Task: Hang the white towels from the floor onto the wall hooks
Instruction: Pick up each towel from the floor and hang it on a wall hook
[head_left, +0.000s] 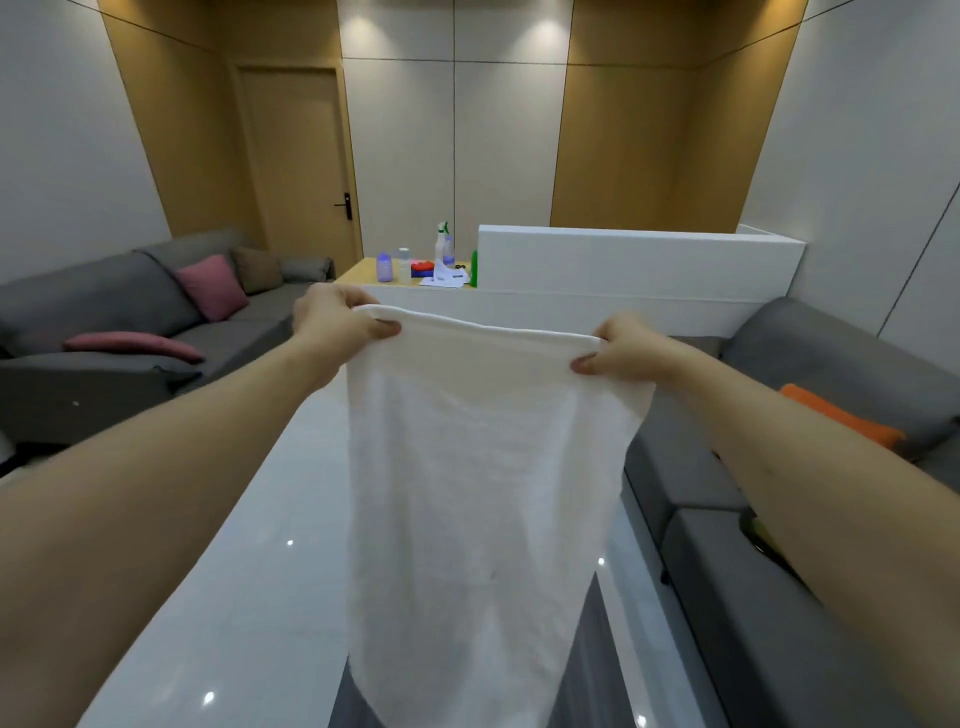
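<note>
In front of the white counter (639, 260), you've got one white towel (483, 467) held up at arm's length, spread out between both hands. Your left hand (337, 325) pinches the top corner on the side away from the counter's tall part, thumb over the hem and fingers curled behind it. Your right hand (621, 351) does the same on the other top corner, fingers tucked round the edge. The cloth hangs straight down from that top hem, below the counter line, and runs out of the bottom of the shot, so I can't tell if the lower end clears the floor.

Step-wise I'd say you're in the carry or shake-out bit: towel is off the floor, not on a hook yet. Honestly no wall hooks show anywhere here, just the counter ahead with spray bottles (444, 244) on the wooden desk (363, 270) beside it, a grey sofa (104, 306) with pink cushions (210, 286) well off to the counter's left, and another sofa with an orange cushion (836, 415) to its right.

So the next move probably means turning to find the hooks first, then bunching the hem or finding a loop so it catches instead of sliding off.
</note>
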